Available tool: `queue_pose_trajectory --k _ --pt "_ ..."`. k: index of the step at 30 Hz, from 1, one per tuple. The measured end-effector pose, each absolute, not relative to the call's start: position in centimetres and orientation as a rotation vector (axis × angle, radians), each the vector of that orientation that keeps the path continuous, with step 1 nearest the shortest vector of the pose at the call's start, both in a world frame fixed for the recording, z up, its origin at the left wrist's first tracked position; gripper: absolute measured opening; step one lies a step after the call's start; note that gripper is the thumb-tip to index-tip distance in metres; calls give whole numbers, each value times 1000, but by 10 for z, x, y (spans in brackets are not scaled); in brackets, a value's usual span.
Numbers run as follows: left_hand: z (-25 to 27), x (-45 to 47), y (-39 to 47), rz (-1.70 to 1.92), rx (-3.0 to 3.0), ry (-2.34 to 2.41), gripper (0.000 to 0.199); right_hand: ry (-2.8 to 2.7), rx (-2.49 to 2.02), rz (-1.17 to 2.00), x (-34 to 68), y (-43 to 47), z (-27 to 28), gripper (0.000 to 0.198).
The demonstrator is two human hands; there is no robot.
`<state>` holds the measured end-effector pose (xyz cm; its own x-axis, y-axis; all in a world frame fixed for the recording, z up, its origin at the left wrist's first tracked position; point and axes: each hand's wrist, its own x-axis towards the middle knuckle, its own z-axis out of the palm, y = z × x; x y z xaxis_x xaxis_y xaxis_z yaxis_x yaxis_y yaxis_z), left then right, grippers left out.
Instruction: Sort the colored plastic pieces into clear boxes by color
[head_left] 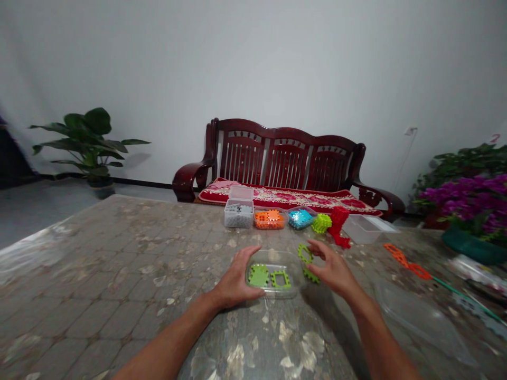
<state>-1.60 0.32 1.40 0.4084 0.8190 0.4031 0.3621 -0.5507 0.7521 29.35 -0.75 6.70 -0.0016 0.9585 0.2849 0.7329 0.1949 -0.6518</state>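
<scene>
A clear plastic container point(293, 287) lies on the table in front of me. Inside it are a solid green toothed building piece point(259, 275) and a green square-frame piece point(280, 279). My left hand point(241, 277) grips the container's left side, thumb at the near rim and fingers at the far one. Just right of the container, my right hand point(331, 269) has thumb and fingers curled at green toothed building pieces point(304, 254), one of them with an open middle. The thumb partly covers the lower part of these.
Along the far edge stand boxes of grey pieces point(238, 215), orange pieces point(269, 218) and blue pieces point(301, 218). Beside them are a lime block point(321, 223), a red assembled shape point(338, 227) and a clear box point(361, 229). Orange pieces point(407, 262) and a clear lid point(422, 316) lie right.
</scene>
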Motion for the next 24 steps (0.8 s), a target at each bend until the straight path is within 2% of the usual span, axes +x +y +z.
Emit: queue_pose_trajectory --k 8,15,24 --pt "11 -16 3 1055 2099 995 100 -1952 -1434 650 245 -24 75 72" --pt "17 -15 1 1044 2095 994 100 -1701 -1535 597 279 -8 66 46" --pt "15 -16 2 1034 2089 1008 100 -1956 -2073 397 318 -3 43 73"
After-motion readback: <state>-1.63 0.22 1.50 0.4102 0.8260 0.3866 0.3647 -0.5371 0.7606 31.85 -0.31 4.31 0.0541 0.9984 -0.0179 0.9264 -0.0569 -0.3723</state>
